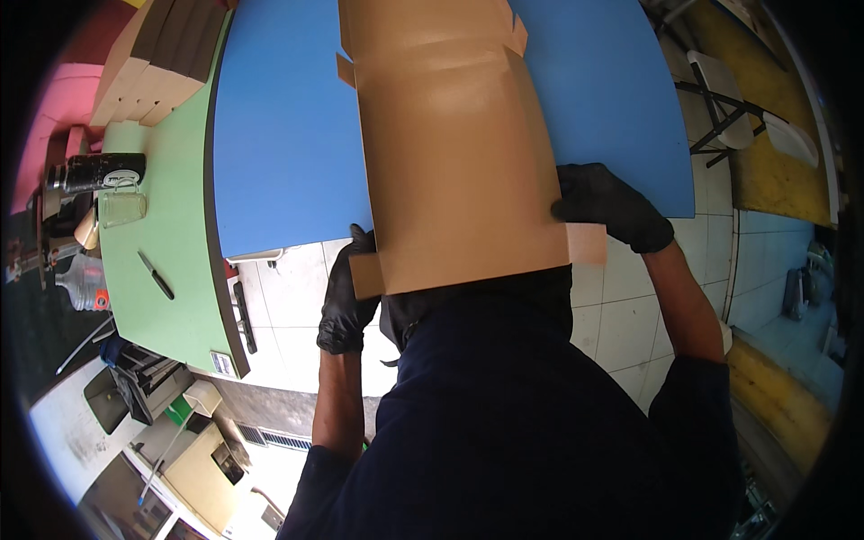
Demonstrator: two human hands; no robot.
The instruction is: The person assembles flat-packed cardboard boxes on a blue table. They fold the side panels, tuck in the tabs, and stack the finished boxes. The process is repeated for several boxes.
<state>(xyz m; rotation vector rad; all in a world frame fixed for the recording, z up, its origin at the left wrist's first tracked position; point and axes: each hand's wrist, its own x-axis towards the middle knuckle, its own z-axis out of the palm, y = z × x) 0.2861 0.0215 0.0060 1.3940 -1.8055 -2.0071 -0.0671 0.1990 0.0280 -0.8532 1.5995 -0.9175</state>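
Note:
A brown cardboard box (459, 162), opened out with its side walls raised and small tabs at the corners, lies lengthwise over the blue table (288, 126). Its near end overhangs the table edge in front of my body. My left hand (346, 297), in a black glove, grips the near left corner beside a folded-out tab (366, 274); some of its fingers are hidden behind the cardboard. At the right wall, my right hand (612, 202), also black-gloved, is closed on the edge with its thumb near the wall. Another tab (587, 243) sticks out below that hand.
On the left, a green table (171, 234) bears a knife (157, 275), a glass mug (122, 205), a black bottle (103, 171) and a stack of cardboard boxes (162, 58). Folding chairs (720, 99) stand on the tiled floor (621, 315) at the right.

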